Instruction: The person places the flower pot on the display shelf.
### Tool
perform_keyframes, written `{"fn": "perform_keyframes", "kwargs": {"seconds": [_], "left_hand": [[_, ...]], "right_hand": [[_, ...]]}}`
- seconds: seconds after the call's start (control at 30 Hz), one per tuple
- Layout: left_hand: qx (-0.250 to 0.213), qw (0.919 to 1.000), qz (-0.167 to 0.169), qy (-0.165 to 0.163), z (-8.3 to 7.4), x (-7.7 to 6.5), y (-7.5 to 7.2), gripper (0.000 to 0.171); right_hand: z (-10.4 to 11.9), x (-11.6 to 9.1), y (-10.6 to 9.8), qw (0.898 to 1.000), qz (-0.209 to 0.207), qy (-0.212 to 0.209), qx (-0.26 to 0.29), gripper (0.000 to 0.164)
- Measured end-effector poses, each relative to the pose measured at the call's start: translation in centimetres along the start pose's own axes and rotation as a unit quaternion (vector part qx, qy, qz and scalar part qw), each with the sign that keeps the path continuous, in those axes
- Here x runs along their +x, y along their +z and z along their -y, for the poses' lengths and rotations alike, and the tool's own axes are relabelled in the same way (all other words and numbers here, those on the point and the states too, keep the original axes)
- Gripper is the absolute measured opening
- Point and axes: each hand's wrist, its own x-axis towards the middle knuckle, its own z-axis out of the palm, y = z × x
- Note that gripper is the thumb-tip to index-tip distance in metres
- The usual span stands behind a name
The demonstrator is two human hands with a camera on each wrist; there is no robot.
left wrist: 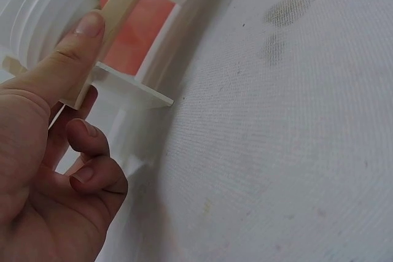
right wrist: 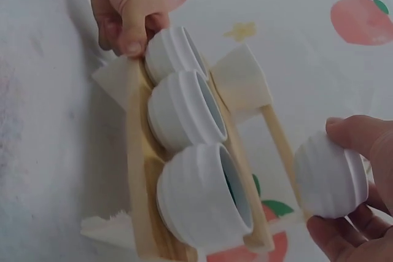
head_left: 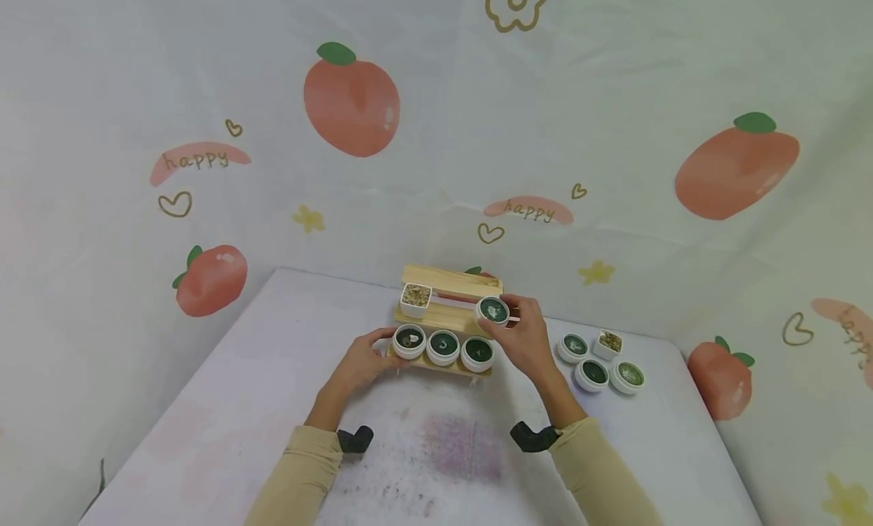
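Observation:
A tiered wooden stand (head_left: 450, 367) holds three round white pots on its lowest board, one of them a ribbed pot (right wrist: 206, 182). A square white pot (head_left: 414, 302) with a beige grainy filling stands on the board behind. My left hand (head_left: 364, 364) grips the left end of the lowest board, thumb (left wrist: 77, 47) on top beside a pot and a finger beneath. With thumb and fingers round its sides, my right hand (head_left: 525, 336) holds a round white pot (right wrist: 328, 176) with a dark green filling, at the right end of the middle tier.
Right of the stand, a square white pot (head_left: 608, 343) and three round white pots, one with a light green filling (head_left: 629, 374), stand on the white-covered table (head_left: 273, 405). Behind the stand rises a fruit-printed cloth backdrop (head_left: 436, 132).

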Motion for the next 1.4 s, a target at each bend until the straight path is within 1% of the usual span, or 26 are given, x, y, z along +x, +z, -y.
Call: {"fn": "perform_keyframes", "kwargs": {"seconds": [0.1, 0.27, 0.4, 0.57, 0.83, 0.93, 1.07, 1.23, 1.4], "left_hand": [[-0.001, 1.0000, 0.002, 0.004, -0.1, 0.0, 0.0, 0.075], [-0.010, 0.9999, 0.009, 0.002, -0.2, 0.0, -0.1, 0.074], [-0.011, 0.9999, 0.012, 0.001, -0.3, -0.1, -0.1, 0.075], [-0.015, 0.9998, 0.013, -0.002, -0.3, -0.2, -0.1, 0.075], [-0.019, 0.9997, 0.014, -0.005, -0.5, -0.3, -0.1, 0.073], [-0.019, 0.9997, 0.013, -0.006, -0.5, -0.3, 0.0, 0.073], [-0.021, 0.9997, 0.011, 0.006, -0.3, -0.3, 0.0, 0.072], [-0.026, 0.9995, 0.013, 0.013, -0.2, -0.2, 0.0, 0.071], [-0.029, 0.9995, 0.011, 0.010, -0.2, -0.2, 0.0, 0.071]], "right_hand": [[0.2, 0.0, 0.7, 1.000, 0.002, -0.010, 0.009, 0.061], [0.3, -0.1, 1.9, 1.000, 0.012, -0.007, 0.013, 0.059], [0.4, -0.1, 2.8, 1.000, 0.011, 0.000, 0.010, 0.059], [0.6, 0.0, 3.9, 1.000, 0.024, -0.004, -0.002, 0.060], [1.4, 0.6, 5.7, 0.999, 0.034, 0.005, 0.027, 0.062], [1.6, 0.8, 6.2, 0.999, 0.036, 0.007, 0.015, 0.062], [1.9, 1.1, 6.7, 0.999, 0.032, 0.015, -0.004, 0.062], [2.2, 1.3, 7.1, 0.999, 0.030, 0.022, -0.004, 0.062], [2.4, 1.5, 7.3, 1.000, 0.025, 0.016, -0.007, 0.062]]}}
